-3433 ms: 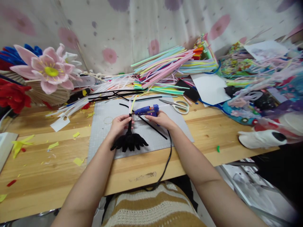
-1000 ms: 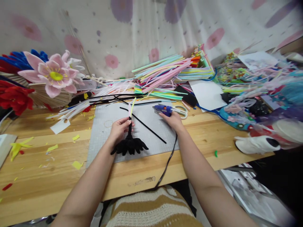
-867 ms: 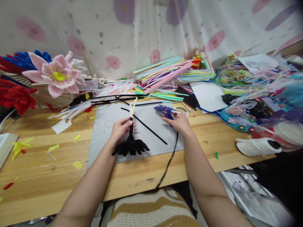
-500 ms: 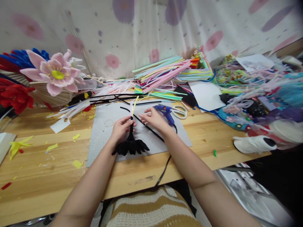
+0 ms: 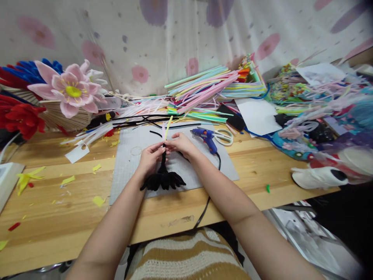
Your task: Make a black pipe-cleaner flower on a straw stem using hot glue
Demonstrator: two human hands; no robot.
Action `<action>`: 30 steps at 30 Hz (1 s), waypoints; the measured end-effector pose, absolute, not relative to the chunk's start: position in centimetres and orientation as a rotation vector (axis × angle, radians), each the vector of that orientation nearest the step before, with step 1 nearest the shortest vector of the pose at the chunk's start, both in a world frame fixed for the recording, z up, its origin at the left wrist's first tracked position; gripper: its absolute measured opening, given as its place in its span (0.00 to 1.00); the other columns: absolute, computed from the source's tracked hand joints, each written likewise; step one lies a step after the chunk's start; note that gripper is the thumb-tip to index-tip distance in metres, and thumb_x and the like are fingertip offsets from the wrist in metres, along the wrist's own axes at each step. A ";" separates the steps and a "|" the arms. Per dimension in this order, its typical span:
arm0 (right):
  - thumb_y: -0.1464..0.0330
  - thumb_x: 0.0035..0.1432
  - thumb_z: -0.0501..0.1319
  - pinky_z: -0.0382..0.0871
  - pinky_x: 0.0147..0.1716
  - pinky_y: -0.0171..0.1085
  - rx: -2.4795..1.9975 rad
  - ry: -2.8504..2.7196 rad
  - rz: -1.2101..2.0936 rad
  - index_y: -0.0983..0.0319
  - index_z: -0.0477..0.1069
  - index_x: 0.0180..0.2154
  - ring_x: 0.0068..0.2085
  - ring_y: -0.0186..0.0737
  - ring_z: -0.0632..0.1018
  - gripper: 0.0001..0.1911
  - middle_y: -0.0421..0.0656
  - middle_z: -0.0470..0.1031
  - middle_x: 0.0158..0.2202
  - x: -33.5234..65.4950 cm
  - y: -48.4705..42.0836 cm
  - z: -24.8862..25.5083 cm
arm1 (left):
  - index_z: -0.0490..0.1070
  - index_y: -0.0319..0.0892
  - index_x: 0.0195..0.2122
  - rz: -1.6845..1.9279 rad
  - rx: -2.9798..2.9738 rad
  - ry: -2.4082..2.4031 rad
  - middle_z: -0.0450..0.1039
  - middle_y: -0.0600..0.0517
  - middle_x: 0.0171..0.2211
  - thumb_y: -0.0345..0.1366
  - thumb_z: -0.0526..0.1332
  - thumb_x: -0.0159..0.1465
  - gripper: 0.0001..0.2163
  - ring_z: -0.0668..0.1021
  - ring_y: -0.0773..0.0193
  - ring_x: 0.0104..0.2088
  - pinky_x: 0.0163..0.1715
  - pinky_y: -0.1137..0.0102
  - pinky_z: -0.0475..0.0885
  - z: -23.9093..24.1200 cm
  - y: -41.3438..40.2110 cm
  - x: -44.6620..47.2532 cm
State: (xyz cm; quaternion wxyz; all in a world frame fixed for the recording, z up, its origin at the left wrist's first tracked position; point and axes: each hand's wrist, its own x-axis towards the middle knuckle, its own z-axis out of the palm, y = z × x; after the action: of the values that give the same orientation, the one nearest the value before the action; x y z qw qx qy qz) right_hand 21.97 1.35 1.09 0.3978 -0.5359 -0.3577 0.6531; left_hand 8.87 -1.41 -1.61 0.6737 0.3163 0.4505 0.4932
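Note:
A black pipe-cleaner flower (image 5: pixel 163 179) hangs head down over the grey mat (image 5: pixel 125 167), its petals spread toward me. My left hand (image 5: pixel 151 156) is closed around its black-wrapped stem. From the other side my right hand (image 5: pixel 182 146) pinches the same stem near the top of the black wrapping. Pale pink and yellow stem ends (image 5: pixel 168 128) stick up above my fingers. A loose black pipe cleaner (image 5: pixel 155 133) lies on the mat behind, partly hidden by my hands. Right of my right hand rests a blue glue gun (image 5: pixel 205 138).
White-handled scissors (image 5: pixel 223 137) lie beside the glue gun, whose black cord (image 5: pixel 204 213) runs over the front table edge. Bundles of coloured pipe cleaners (image 5: pixel 204 91) fill the back. Finished fuzzy flowers (image 5: pixel 72 91) stand at left, near yellow scraps (image 5: pixel 99 201). A white roll (image 5: pixel 319 177) lies at right.
My right hand has moved left, from apart with loose fingers to a pinch on the stem beside my left hand. My left hand keeps its hold. The view has shifted slightly.

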 end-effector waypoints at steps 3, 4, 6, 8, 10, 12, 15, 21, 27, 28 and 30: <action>0.78 0.43 0.64 0.67 0.19 0.29 -1.277 -0.838 1.678 0.60 0.51 0.33 0.17 0.30 0.72 0.23 0.34 0.69 0.17 21.9 1.3 0.5 | 0.72 0.35 0.37 1.105 0.687 0.996 0.76 0.48 0.27 0.27 0.66 0.46 0.15 0.78 0.62 0.26 0.21 0.70 0.73 -1.5 -1.4 8.8; 0.77 0.42 0.65 0.67 0.20 0.29 -1.237 -0.815 1.685 0.60 0.51 0.33 0.17 0.30 0.71 0.23 0.34 0.70 0.17 21.8 1.2 0.2 | 0.72 0.35 0.37 1.102 0.679 0.988 0.76 0.48 0.27 0.27 0.66 0.46 0.15 0.78 0.62 0.26 0.21 0.70 0.73 -1.4 -1.4 8.8; 0.76 0.39 0.67 0.66 0.20 0.29 -1.148 -0.765 1.687 0.60 0.51 0.32 0.18 0.29 0.71 0.25 0.34 0.70 0.18 21.7 1.1 -0.4 | 0.71 0.35 0.37 1.094 0.660 0.963 0.76 0.49 0.27 0.26 0.65 0.47 0.15 0.78 0.63 0.25 0.21 0.71 0.73 -1.4 -1.4 8.7; 0.74 0.36 0.68 0.65 0.19 0.28 -1.062 -0.712 1.696 0.60 0.51 0.32 0.18 0.28 0.71 0.27 0.33 0.70 0.18 21.5 0.9 -0.9 | 0.71 0.36 0.38 1.086 0.643 0.925 0.76 0.50 0.26 0.25 0.64 0.47 0.15 0.78 0.64 0.24 0.20 0.72 0.73 -1.3 -1.5 8.7; 0.71 0.34 0.69 0.64 0.18 0.27 -0.978 -0.673 1.737 0.59 0.51 0.31 0.17 0.27 0.69 0.28 0.31 0.68 0.18 21.2 0.6 -1.2 | 0.71 0.37 0.39 1.082 0.631 0.876 0.76 0.51 0.25 0.24 0.64 0.48 0.15 0.78 0.65 0.24 0.20 0.73 0.73 -1.3 -1.5 8.6; 0.68 0.33 0.69 0.62 0.16 0.27 -0.903 -0.655 1.789 0.59 0.50 0.30 0.16 0.26 0.68 0.28 0.29 0.66 0.17 21.0 0.4 -1.4 | 0.70 0.37 0.40 1.082 0.619 0.831 0.76 0.52 0.25 0.24 0.63 0.49 0.15 0.77 0.66 0.24 0.19 0.74 0.73 -1.3 -1.5 8.6; 0.67 0.32 0.70 0.61 0.16 0.26 -0.850 -0.650 1.799 0.59 0.51 0.29 0.16 0.25 0.67 0.28 0.28 0.63 0.17 20.9 0.2 -1.4 | 0.70 0.37 0.41 1.066 0.587 0.788 0.75 0.53 0.25 0.24 0.62 0.51 0.15 0.77 0.69 0.23 0.19 0.76 0.72 -1.2 -1.6 8.6; 0.64 0.36 0.69 0.63 0.18 0.26 -0.804 -0.743 1.802 0.60 0.57 0.33 0.20 0.26 0.70 0.25 0.31 0.67 0.20 21.1 0.0 -1.1 | 0.68 0.36 0.42 1.021 0.499 0.714 0.73 0.54 0.24 0.23 0.59 0.55 0.13 0.75 0.73 0.21 0.19 0.80 0.71 -0.8 -1.8 8.7; 0.62 0.37 0.68 0.65 0.19 0.26 -0.752 -0.741 1.824 0.61 0.59 0.33 0.20 0.25 0.69 0.23 0.32 0.68 0.20 21.2 -0.1 -1.0 | 0.67 0.38 0.44 1.006 0.497 0.670 0.73 0.54 0.27 0.23 0.57 0.57 0.13 0.75 0.73 0.23 0.21 0.80 0.72 -1.1 -1.7 8.5; 0.62 0.37 0.68 0.66 0.20 0.27 -0.758 -0.741 1.822 0.61 0.59 0.33 0.20 0.25 0.70 0.23 0.32 0.68 0.20 21.2 0.0 -1.0 | 0.67 0.38 0.45 1.005 0.496 0.673 0.73 0.54 0.27 0.23 0.57 0.57 0.14 0.75 0.74 0.23 0.21 0.81 0.72 -1.2 -1.6 8.5; 0.63 0.36 0.69 0.66 0.19 0.27 -0.792 -0.759 1.822 0.61 0.58 0.33 0.20 0.26 0.70 0.24 0.32 0.68 0.20 21.3 0.0 -1.0 | 0.66 0.38 0.47 1.004 0.492 0.682 0.73 0.54 0.27 0.23 0.56 0.58 0.15 0.75 0.74 0.23 0.21 0.80 0.71 -1.3 -1.5 8.5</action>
State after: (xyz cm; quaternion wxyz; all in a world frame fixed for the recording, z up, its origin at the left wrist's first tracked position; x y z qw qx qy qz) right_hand 21.26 0.04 -0.95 0.4860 -0.3254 -0.3118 0.7488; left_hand 8.46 -1.54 -1.34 0.7931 0.2290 0.3170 0.4670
